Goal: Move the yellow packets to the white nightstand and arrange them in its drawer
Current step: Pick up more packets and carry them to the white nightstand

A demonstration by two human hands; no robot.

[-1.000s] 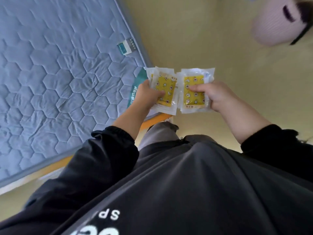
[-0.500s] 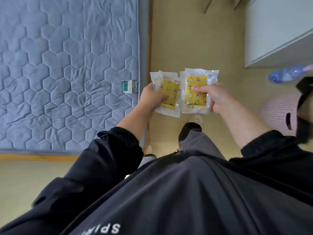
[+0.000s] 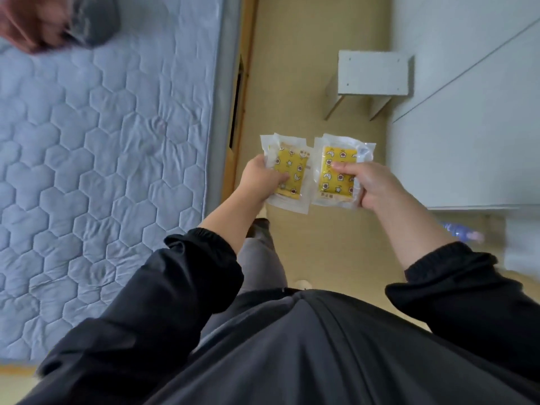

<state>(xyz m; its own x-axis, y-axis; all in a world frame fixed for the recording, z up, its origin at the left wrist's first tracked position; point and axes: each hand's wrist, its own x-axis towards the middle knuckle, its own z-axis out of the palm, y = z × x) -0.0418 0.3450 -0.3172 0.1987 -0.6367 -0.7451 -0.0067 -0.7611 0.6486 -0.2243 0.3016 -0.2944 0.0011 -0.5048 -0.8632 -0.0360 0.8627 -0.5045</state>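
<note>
You have an open floor strip [image 3: 292, 83] ahead; the mattress [image 3: 117, 141] edge bounds its left. A small white table [image 3: 372, 73] and a white cabinet [image 3: 467, 127] crowd the right.

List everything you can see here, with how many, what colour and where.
yellow packets: at least two, yellow in clear wrap, held in both hands
mattress: one, blue-grey quilted, left
bed frame: one, wooden, along the mattress edge
floor: tan, centre
small stand: one, white, upper centre-right
large furniture: white, right side
blurred object: one, dark and reddish, top left on mattress
blurred item: one, bluish, lower right
left hand: grips the left packet
right hand: grips the right packet
sleeves: two, black, bottom
</note>
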